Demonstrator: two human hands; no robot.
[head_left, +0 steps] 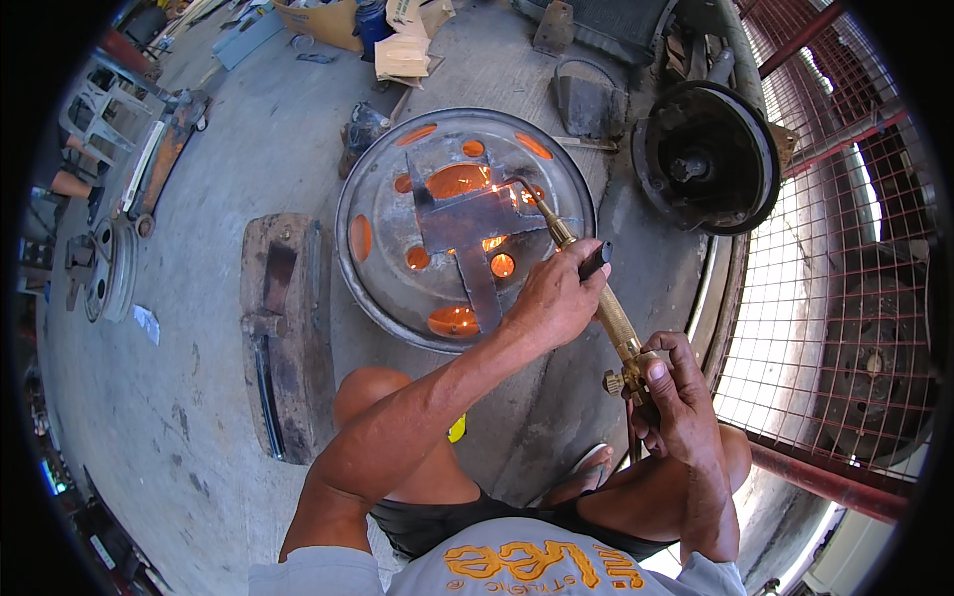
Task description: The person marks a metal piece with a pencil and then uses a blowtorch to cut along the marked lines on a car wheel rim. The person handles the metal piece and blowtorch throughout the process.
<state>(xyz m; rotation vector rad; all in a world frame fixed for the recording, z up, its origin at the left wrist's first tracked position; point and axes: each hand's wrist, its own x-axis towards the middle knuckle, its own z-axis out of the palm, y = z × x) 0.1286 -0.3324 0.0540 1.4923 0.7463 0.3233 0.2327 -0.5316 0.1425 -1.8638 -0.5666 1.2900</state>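
Note:
A brass gas torch [618,320] slants up and left across my front, its bent tip over a steel wheel rim [383,288]. My left hand [558,300] is closed around the upper torch handle. A short black piece [595,259] shows by its thumb; whether it belongs to the torch I cannot tell. My right hand [678,399] has its fingers closed about the brass valves at the torch's lower end. Dark flat steel plates [477,221] form a cross on the rim's face. Orange glow and bright sparks show through the rim's holes near the tip.
Left of the rim, a hammer [262,343] lies on a worn wooden block [260,233]. A dark brake drum [704,149] stands at the right, beside a red wire-mesh fence [795,268]. Cardboard [402,55] lies beyond the rim. Another wheel rim [111,270] rests far left.

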